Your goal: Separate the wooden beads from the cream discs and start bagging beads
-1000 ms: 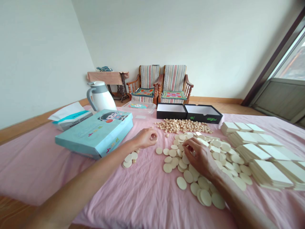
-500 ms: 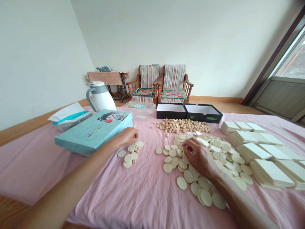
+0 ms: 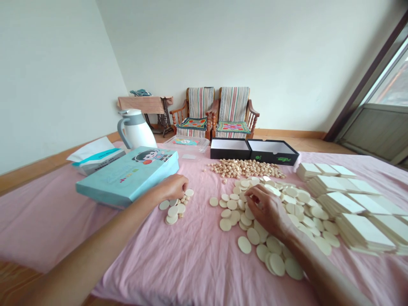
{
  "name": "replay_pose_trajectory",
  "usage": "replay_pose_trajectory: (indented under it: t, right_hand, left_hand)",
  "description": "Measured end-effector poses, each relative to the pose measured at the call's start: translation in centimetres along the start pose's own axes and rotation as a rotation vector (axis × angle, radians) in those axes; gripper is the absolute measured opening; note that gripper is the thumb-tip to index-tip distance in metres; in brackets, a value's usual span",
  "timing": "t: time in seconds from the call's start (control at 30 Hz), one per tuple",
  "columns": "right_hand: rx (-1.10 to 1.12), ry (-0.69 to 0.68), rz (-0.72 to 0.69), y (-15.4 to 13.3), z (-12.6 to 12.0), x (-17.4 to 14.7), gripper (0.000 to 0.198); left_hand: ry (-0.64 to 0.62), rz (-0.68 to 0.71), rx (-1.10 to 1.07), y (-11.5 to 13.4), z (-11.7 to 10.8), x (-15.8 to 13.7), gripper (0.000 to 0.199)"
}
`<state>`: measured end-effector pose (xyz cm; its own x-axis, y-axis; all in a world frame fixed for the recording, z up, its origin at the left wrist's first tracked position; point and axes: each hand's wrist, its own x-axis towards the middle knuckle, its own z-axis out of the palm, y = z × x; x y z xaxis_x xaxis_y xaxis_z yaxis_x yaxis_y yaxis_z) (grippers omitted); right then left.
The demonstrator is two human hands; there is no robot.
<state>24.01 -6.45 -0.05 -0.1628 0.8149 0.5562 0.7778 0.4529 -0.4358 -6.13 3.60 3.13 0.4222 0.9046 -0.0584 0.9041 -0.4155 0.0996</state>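
Observation:
My left hand [image 3: 176, 186] is curled closed, palm down, at the back edge of a small pile of round pale discs [image 3: 173, 211] and little wooden pieces [image 3: 186, 199]. Its fingertips are hidden, so what it may hold does not show. Over the left side of a wide heap of flat round discs [image 3: 274, 245], my right hand [image 3: 263, 206] bends its fingers together in a pinch. Whether a disc sits between those fingertips I cannot make out.
Behind the discs lie many small wooden pieces [image 3: 248, 168] and two black box trays [image 3: 230, 149]. Stacks of white square cards [image 3: 363, 229] line the right. A light-blue box [image 3: 127, 178], tissue pack [image 3: 95, 157], white jug [image 3: 138, 131] and clear plastic lid [image 3: 204, 149] stand left.
The left hand has shifted slightly toward the small pile, covering more of its back discs. The right hand stays nearly in place; the whole view has moved a little.

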Motion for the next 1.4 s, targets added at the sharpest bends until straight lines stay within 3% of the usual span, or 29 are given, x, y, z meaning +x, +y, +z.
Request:
replay_pose_trajectory:
  t: [0.47, 0.73, 0.87, 1.0, 1.2, 1.4]
  right_hand:
    - [-0.001, -0.002, 0.001, 0.0, 0.1, 0.0, 0.012]
    - [0.005, -0.018, 0.015, -0.4, -0.1, 0.0, 0.012]
    - [0.01, -0.009, 0.017, -0.4, -0.3, 0.0, 0.012]
    - [0.023, -0.013, 0.003, -0.5, -0.3, 0.0, 0.012]
    - [0.019, -0.032, -0.013, -0.9, -0.2, 0.0, 0.012]
    - [0.007, -0.028, -0.012, -0.6, -0.1, -0.1, 0.013]
  left_hand:
    - [0.178, 0.073, -0.054, -0.2, 1.4, 1.0, 0.012]
    - [0.295, 0.04, -0.208, 2.8, 1.2, 6.1, 0.009]
    - [0.34, 0.021, -0.255, 2.6, 1.4, 6.8, 0.018]
    - [0.258, 0.05, -0.266, 1.2, 0.8, 4.5, 0.011]
    - [-0.054, 0.144, -0.279, 0.6, -0.7, -0.3, 0.005]
    - [-0.017, 0.171, -0.162, 1.0, 0.4, -1.0, 0.01]
